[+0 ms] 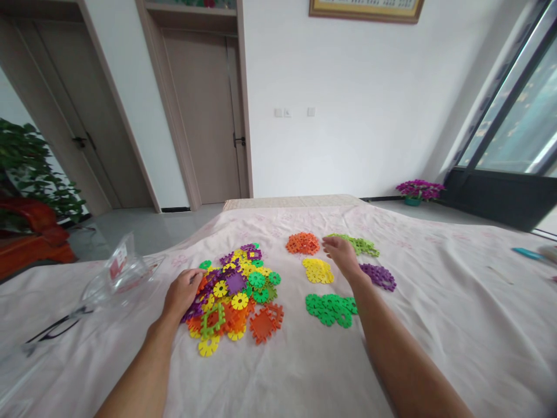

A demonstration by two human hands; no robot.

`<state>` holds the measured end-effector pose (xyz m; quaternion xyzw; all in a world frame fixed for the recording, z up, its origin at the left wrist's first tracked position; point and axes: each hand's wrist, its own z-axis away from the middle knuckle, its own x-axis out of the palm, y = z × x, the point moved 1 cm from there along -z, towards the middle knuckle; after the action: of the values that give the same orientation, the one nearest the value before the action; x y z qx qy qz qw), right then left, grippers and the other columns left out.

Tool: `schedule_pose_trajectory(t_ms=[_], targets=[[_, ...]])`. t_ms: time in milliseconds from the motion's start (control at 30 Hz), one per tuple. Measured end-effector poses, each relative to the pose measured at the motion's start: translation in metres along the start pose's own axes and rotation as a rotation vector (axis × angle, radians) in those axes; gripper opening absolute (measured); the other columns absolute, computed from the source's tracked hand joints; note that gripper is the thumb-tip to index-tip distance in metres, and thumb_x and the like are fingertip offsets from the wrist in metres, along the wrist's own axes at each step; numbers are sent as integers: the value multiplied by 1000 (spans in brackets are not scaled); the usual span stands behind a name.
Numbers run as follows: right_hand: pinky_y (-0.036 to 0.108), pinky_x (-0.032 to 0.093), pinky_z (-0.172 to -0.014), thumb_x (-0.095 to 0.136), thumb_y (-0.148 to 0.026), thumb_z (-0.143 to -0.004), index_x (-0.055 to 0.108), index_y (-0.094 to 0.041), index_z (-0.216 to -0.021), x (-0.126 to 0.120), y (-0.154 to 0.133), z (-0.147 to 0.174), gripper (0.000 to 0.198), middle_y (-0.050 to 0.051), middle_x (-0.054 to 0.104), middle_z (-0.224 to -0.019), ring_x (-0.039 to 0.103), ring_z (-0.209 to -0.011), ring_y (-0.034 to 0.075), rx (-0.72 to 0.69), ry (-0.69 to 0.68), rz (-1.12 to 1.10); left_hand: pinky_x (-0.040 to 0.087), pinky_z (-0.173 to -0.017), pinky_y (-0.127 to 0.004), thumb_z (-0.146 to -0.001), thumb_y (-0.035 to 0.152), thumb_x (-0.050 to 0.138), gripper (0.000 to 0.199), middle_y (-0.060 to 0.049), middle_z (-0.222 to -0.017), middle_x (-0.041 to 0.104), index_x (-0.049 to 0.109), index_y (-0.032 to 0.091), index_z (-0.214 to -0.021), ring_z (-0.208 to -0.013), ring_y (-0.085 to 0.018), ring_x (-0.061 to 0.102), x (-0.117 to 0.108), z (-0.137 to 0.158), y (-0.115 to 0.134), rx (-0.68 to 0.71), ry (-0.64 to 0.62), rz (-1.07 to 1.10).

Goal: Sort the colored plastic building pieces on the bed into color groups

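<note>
- Cloth (278, 383), pale with faint pink flowers, lies creased beneath the loose plastic pieces.
- Nearest on the left, a mixed heap (236, 283) of notched discs and toothed squares: yellow, purple, orange and two greens, overlapping. An orange toothed square (263, 325) sits at its near right edge.
- Dark-rimmed glasses (61, 326) lie at far left, well apart from the heap.
- Left hand (180, 292) rests at the heap's left edge, fingers curled inward; I cannot tell whether they pinch a piece.
- Right of the heap, a green pile (329, 309) of discs, partly behind the right forearm.
- Past it, a yellow pile (318, 271), and a purple pile (379, 277) beyond the forearm's right side.
- Right hand (342, 255) is just beside an orange pile (301, 244), in front of a light green pile (363, 246); whether its fingers hold anything, I cannot tell.
- Clear plastic packaging (126, 270) stands crumpled left of the heap.
- Beyond the cloth: magenta flowers (420, 189) in a pot, a closed door (202, 116), and a white wall (361, 116) bearing a framed picture (368, 8).
</note>
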<state>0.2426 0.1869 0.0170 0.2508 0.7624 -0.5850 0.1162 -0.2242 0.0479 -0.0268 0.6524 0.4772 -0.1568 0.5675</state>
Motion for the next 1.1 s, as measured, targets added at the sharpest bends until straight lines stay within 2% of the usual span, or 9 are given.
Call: schedule_pose_trajectory(t_ms=[100, 200, 300, 433, 533, 833, 967, 1033, 1100], targets=[[23, 50, -58, 60, -24, -75, 71, -14, -94, 26, -35, 21, 24, 6, 72, -79, 65, -66, 15, -84, -338, -60, 43, -96, -28, -87, 41, 42, 37, -3, -114, 69, 71, 24, -101, -109, -21, 61, 0, 0, 0, 5, 9, -4], [21, 45, -55, 65, -24, -73, 73, -16, -90, 50, -63, 48, 20, 2, 70, -72, 63, -63, 13, -185, -682, 7, 43, -96, -28, -86, 41, 42, 37, -3, -114, 69, 71, 24, -101, -109, -21, 61, 0, 0, 0, 5, 11, -4], [21, 44, -61, 70, -24, -70, 75, -18, -90, 66, -78, 69, 22, 1, 71, -78, 62, -68, 13, -318, -780, 126, 43, -96, -28, -87, 41, 42, 37, -3, -114, 69, 71, 24, -102, -110, -21, 61, 0, 0, 0, -4, 7, -3], [22, 43, -67, 79, -22, -63, 75, -23, -103, 77, -83, 83, 40, 1, 70, -95, 60, -76, 14, -498, -818, 247, 42, -96, -28, -87, 41, 41, 36, -3, -116, 68, 70, 25, -103, -112, -21, 60, 0, 0, -1, -15, -3, 0], [22, 43, -70, 80, -24, -65, 73, -26, -111, 81, -80, 85, 47, 2, 67, -100, 59, -81, 15, -594, -807, 276, 42, -97, -29, -87, 41, 42, 36, -3, -116, 68, 70, 25, -103, -111, -21, 60, 0, 0, -1, -22, -6, -1], [24, 45, -80, 63, -28, -88, 74, -23, -98, 79, -81, 87, 16, 4, 69, -97, 61, -89, 16, -734, -725, 165, 41, -97, -29, -88, 39, 41, 36, -4, -116, 67, 70, 24, -104, -111, -21, 60, 1, 0, -1, -15, -7, -8], [25, 46, -80, 55, -29, -93, 73, -20, -90, 78, -88, 88, 20, 6, 69, -93, 62, -87, 15, -714, -593, 57, 41, -97, -29, -88, 41, 40, 36, -4, -117, 67, 69, 25, -104, -111, -21, 59, 1, -1, -2, -14, -13, -9], [24, 46, -75, 56, -28, -91, 72, -18, -86, 79, -88, 85, 20, 5, 70, -86, 62, -80, 15, -631, -551, 23, 41, -97, -29, -88, 41, 40, 36, -4, -117, 67, 69, 25, -103, -111, -21, 59, 1, -1, -2, -18, -15, -10], [23, 47, -65, 56, -27, -88, 71, -17, -83, 78, -84, 79, 19, 3, 69, -77, 62, -69, 13, -477, -561, -5, 41, -98, -30, -88, 41, 40, 37, -4, -116, 67, 69, 24, -103, -111, -21, 59, 0, 0, -1, -17, -16, -8]])
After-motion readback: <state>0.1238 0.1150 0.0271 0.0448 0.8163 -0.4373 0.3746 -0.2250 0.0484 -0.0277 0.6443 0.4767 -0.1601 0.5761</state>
